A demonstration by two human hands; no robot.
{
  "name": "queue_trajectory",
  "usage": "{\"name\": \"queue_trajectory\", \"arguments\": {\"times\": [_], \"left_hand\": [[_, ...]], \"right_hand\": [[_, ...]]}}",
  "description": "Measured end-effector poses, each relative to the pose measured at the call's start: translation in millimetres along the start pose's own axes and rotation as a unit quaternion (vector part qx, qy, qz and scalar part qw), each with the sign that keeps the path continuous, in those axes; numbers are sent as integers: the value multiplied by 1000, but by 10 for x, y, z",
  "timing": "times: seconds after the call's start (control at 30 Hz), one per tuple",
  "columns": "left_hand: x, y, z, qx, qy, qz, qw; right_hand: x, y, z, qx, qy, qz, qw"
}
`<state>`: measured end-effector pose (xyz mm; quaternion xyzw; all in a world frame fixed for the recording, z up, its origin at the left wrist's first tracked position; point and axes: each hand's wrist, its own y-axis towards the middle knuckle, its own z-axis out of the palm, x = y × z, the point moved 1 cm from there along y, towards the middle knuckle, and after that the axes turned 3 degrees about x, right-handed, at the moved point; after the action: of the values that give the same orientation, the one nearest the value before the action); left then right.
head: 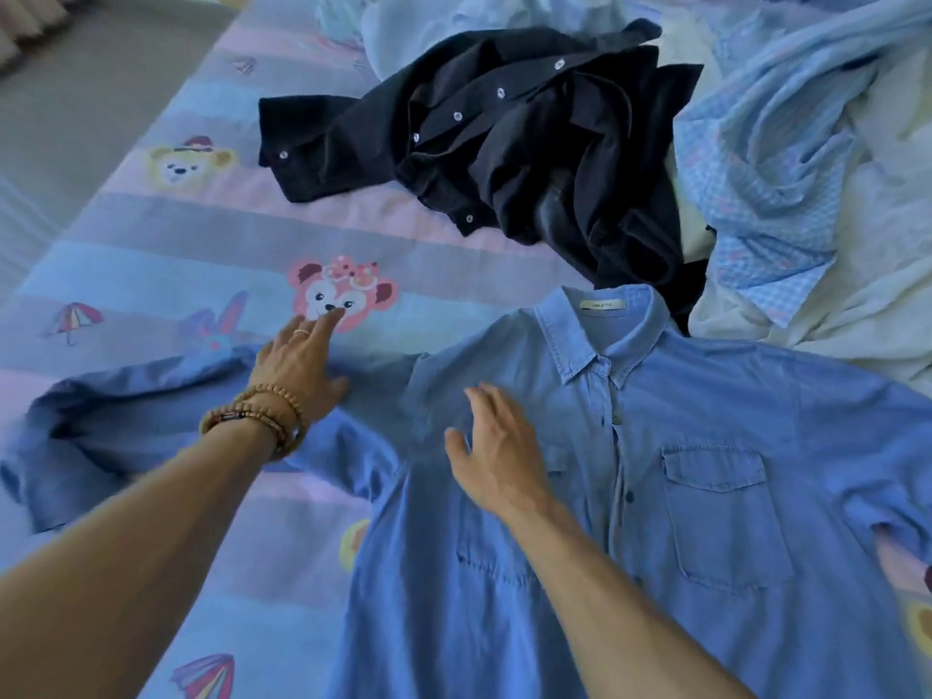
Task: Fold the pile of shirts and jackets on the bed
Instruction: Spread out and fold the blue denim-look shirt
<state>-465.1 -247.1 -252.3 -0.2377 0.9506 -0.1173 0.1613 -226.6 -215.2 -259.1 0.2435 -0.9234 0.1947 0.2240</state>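
A blue denim shirt (706, 446) lies face up and buttoned on the bed, collar away from me, with two chest pockets. Its left sleeve (126, 436) stretches out to the left, rumpled. My left hand (297, 365), with bead bracelets at the wrist, rests flat with fingers apart where that sleeve meets the shoulder. My right hand (499, 451) lies flat and open on the shirt's chest near the left pocket. Behind the collar sits a crumpled black button shirt (504, 143). A light blue checked garment (771, 184) is heaped at the right.
The bed sheet (176, 254) is striped pink and blue with cartoon animals and umbrellas. Pale blue clothing (428, 22) is piled at the far end. A cream cloth (832, 320) lies at the right. The floor (75, 93) shows beyond the bed's left edge.
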Motion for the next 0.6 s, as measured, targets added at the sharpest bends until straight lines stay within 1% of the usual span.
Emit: {"name": "queue_trajectory", "arguments": {"times": [0.1,0.13,0.17,0.2,0.27,0.33,0.37,0.43,0.47,0.5,0.53,0.57,0.6], "left_hand": [[274,294,-117,105,125,26,986],[340,320,-126,122,155,37,980],[406,310,-135,129,163,44,977],[534,264,-145,130,149,39,979],[762,176,-196,118,94,17,988],[949,142,-190,127,57,15,990],[1027,140,-169,143,38,19,989],[1087,148,-116,147,1,39,988],[1090,151,-110,138,-21,46,989],[1077,151,-115,131,-37,50,989],[1071,142,-114,128,-44,53,989],[1064,133,-125,132,-44,60,988],[1065,123,-131,144,-35,61,987]], "right_hand": [[186,214,239,32,-34,14,999],[197,261,307,47,-43,32,997],[196,302,360,58,-57,50,995],[210,337,423,68,-75,67,993],[206,400,474,57,-101,94,989],[222,424,506,29,-76,114,990],[273,417,523,2,-41,122,992],[349,373,493,-101,21,110,989],[375,363,450,-153,27,93,983],[382,398,365,-185,16,77,979],[369,470,267,-186,-11,69,980],[344,585,147,-159,-46,66,984],[312,728,34,-101,-89,70,988]]}}
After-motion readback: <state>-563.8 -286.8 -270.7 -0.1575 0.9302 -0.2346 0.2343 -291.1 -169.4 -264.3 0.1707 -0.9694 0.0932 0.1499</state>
